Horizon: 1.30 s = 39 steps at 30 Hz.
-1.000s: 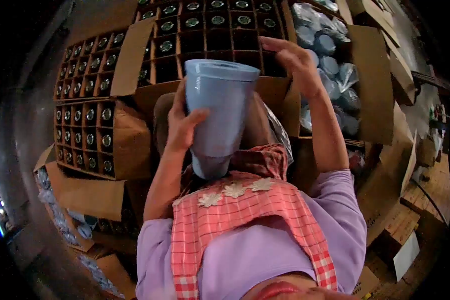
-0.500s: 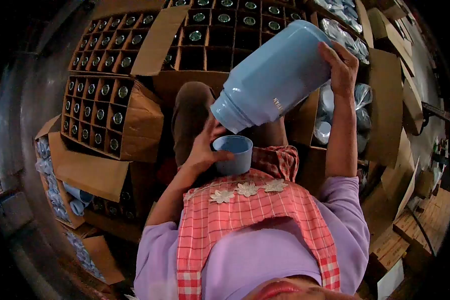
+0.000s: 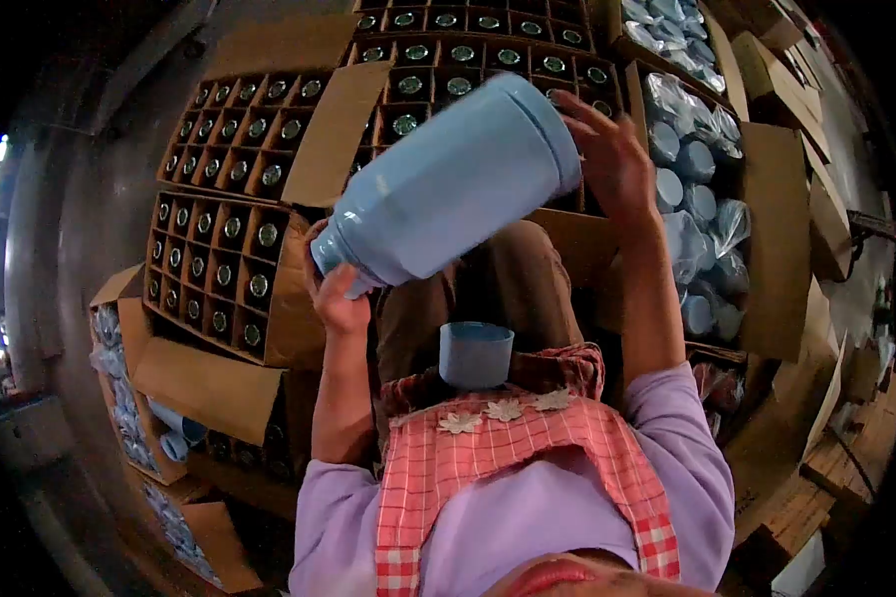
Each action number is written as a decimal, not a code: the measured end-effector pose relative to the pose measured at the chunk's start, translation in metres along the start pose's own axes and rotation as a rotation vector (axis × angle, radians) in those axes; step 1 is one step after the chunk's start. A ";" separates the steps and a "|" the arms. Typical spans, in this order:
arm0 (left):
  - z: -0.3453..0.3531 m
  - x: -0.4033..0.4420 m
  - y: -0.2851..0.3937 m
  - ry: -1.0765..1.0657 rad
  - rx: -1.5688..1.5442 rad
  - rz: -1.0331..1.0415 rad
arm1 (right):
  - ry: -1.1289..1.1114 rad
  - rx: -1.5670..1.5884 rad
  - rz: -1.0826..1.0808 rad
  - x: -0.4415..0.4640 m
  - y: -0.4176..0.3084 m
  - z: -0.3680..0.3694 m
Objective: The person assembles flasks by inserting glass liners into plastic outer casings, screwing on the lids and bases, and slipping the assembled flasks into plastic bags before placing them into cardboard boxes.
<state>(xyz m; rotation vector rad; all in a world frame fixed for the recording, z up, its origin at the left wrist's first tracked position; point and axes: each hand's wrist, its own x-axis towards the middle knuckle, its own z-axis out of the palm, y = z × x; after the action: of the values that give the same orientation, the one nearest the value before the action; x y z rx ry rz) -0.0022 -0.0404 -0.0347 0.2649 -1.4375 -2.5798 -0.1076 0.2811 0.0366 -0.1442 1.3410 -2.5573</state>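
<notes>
A light blue thermos flask casing [image 3: 458, 184] is held tilted above my lap, its narrow neck pointing down and to the left. My left hand [image 3: 340, 289] is closed around the neck. Beside the wide base, my right hand [image 3: 615, 164] has its fingers spread; whether a fingertip still touches the base I cannot tell. A blue cup [image 3: 476, 356] stands upright on my lap, against the red checked apron [image 3: 528, 438], with neither hand on it.
Divided cartons [image 3: 214, 269] of silvery-topped flask liners stand ahead and left. To the right, an open box [image 3: 695, 189] holds blue parts in clear plastic. A raised cardboard flap [image 3: 775, 239] borders it. More cartons [image 3: 209, 383] sit at the lower left.
The casing has swung left and lower. My left hand has let go of the cup and taken the casing's neck. My right hand has opened from its grip at the base.
</notes>
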 end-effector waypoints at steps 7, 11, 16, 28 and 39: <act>-0.009 0.032 -0.004 0.132 0.088 0.184 | 0.111 -0.301 -0.133 0.058 0.043 -0.037; -0.001 0.044 -0.014 0.092 0.185 0.207 | 0.191 -0.446 -0.173 0.068 0.045 0.009; -0.019 0.070 -0.025 0.114 0.218 0.202 | 0.181 -0.362 -0.005 0.100 0.084 -0.016; -0.124 0.078 -0.043 0.536 0.135 -0.141 | 0.153 -1.599 -0.298 0.144 0.189 -0.111; -0.124 0.071 -0.018 0.650 0.117 -0.085 | -0.124 -1.960 -0.062 0.282 0.322 -0.053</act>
<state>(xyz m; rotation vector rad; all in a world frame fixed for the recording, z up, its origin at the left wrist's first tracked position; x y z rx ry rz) -0.0424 -0.1498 -0.1193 1.0808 -1.3283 -2.1473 -0.3342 0.0728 -0.2653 -0.5842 3.0095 -0.3273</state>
